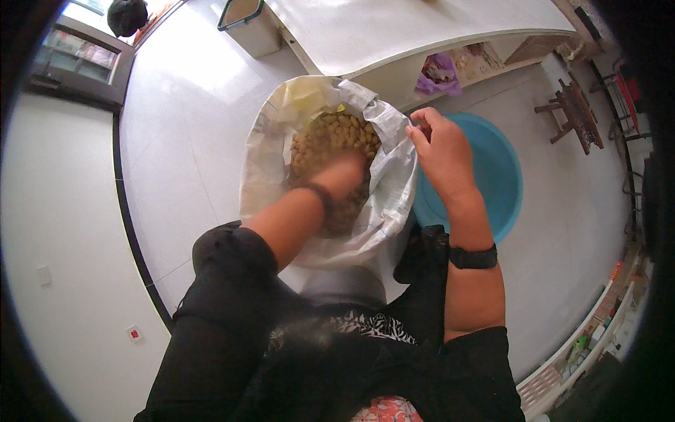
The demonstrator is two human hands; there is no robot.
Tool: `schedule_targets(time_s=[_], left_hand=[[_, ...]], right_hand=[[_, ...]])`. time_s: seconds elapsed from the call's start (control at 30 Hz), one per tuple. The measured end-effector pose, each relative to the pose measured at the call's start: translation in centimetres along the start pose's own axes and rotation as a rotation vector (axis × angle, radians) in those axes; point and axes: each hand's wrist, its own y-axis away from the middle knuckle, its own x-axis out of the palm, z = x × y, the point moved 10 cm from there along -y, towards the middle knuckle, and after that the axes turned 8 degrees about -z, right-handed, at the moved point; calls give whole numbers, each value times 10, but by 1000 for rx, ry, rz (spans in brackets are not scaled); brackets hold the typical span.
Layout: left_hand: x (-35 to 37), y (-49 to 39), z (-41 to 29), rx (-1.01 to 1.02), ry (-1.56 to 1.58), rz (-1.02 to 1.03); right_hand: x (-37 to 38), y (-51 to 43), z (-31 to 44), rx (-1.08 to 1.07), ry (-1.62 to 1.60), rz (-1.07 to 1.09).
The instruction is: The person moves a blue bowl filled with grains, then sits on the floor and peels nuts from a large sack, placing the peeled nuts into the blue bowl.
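Observation:
A white woven sack [393,211] stands before me with its mouth wide and its rim folded outward. Inside lies a heap of tan nuts [337,132] that look like peanuts in their shells. My left hand [350,163] reaches down into the sack among them; it is blurred, and its fingers are hidden. At the sack's right rim is my right hand [443,147], thumb and fingers curled with the tips against the edge. Whether they pinch the rim is unclear. Under my right forearm, a round blue plastic basin [495,174] rests on the floor beside the sack.
A white-topped table [411,31] stands just beyond the sack, with a purple bag [439,74] on its lower shelf. Left of it is a bin [253,31]. A small wooden stool [575,111] stands at the right. The white wall [68,211] runs along my left.

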Motion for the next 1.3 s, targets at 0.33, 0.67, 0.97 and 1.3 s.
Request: schedule_targets(time_s=[0.33, 0.67, 0.97, 1.3], left_hand=[[-1, -21, 11, 92, -34, -54], [-97, 30, -53, 53, 801, 108], [-124, 71, -89, 132, 1478, 238], [-136, 83, -115, 208, 1606, 246]], right_hand=[[5, -2, 14, -78, -76, -31], [10, 3, 22, -137, -132, 18], [44, 23, 16, 224, -656, 489], [24, 20, 37, 167, -1006, 413]])
